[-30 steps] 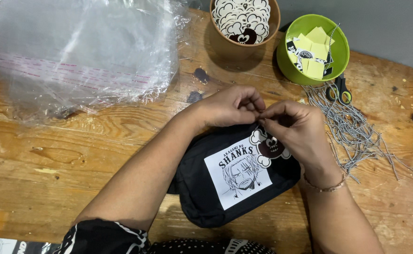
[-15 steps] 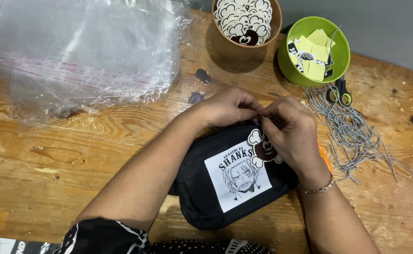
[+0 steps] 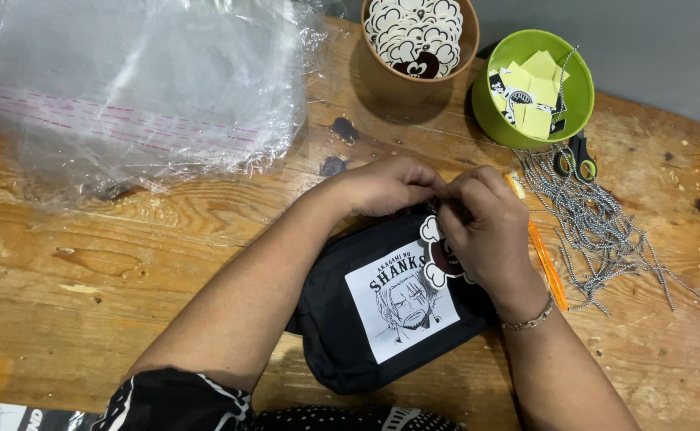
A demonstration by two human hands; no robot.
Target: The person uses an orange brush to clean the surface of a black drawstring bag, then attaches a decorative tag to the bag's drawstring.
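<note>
Fingers of the left hand [image 3: 390, 185] and right hand [image 3: 481, 231] pinch together at the top edge of a black pouch [image 3: 382, 307], steadying a skull-shaped tag [image 3: 437, 255] there. Beyond them: a brown cup [image 3: 465, 48] of matching tags, a green bowl [image 3: 577, 96] of yellow cards, and ball chains [image 3: 597, 223] on the surface.

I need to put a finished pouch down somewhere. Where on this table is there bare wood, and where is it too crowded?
Bare wood lies on the wooden table left of the black pouch, below the clear plastic bags, and at the near right corner. It is crowded around the chains, scissors, green bowl and brown cup.
</note>
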